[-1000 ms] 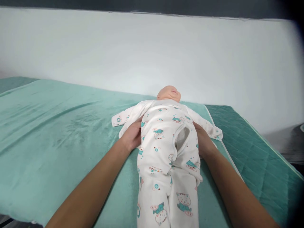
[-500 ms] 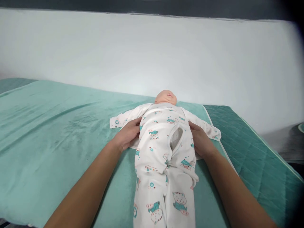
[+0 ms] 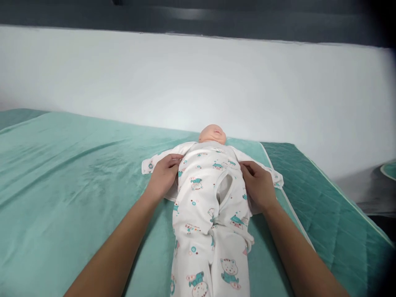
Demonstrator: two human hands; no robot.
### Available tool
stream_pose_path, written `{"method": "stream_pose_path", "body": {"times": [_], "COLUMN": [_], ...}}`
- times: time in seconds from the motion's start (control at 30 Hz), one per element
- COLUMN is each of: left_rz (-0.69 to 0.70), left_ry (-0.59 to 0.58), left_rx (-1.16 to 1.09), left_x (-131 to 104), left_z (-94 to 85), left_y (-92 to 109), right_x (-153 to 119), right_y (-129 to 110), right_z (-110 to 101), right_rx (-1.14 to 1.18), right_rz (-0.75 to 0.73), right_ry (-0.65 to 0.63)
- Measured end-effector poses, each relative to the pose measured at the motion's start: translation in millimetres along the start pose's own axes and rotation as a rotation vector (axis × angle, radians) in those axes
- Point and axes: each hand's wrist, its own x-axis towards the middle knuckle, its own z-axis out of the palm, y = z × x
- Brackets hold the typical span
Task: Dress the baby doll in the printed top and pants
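Observation:
A baby doll (image 3: 213, 134) lies on its back, its head toward the wall and its arms spread. It wears a white long-sleeved top (image 3: 167, 156) and white open-crotch baby pants (image 3: 198, 206) printed with cartoon animals, pulled high over the torso. At the left edge of the pants' upper part, my left hand (image 3: 164, 175) is closed, thumb and fingers pinching the cloth. My right hand (image 3: 259, 184) does the same on the opposite side, beside the doll's sleeve. The fingertips of both hands are partly hidden by the cloth.
Under the doll is a light green sheet (image 3: 77, 173) with soft wrinkles. A darker green quilted mattress (image 3: 328, 198) shows at the right. Behind the bed rises a white wall (image 3: 198, 82), with a dark band (image 3: 247, 20) above it.
The camera has tilted up, so the doll sits lower in view. Both hands have slid slightly toward the doll's head along the pants' sides, and their fingers are now more bent into a pinch.

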Motion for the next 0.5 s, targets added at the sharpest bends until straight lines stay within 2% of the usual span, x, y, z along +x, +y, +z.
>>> {"method": "stream_pose_path", "body": {"times": [0.07, 0.17, 0.3, 0.43, 0.5], "left_rz": [0.118, 0.247, 0.358, 0.359, 0.363], "left_ry": [0.089, 0.072, -0.09, -0.373, -0.472], "left_rx": [0.098, 0.181, 0.301, 0.312, 0.367], "left_x": [5, 19, 46, 64, 65], "left_z": [0.6, 8.6, 27.6, 41.1, 42.8], "left_y": [4, 13, 32, 51, 58], "right_x": [6, 20, 34, 36, 35], "right_y": [-8, -18, -16, -7, -7], "right_z": [1, 6, 10, 7, 5], "right_rx": [-0.033, 0.028, 0.124, 0.184, 0.182], "right_rz": [-0.115, -0.254, -0.289, -0.224, -0.221], "right_ry": [0.063, -0.008, -0.189, -0.262, -0.315]}}
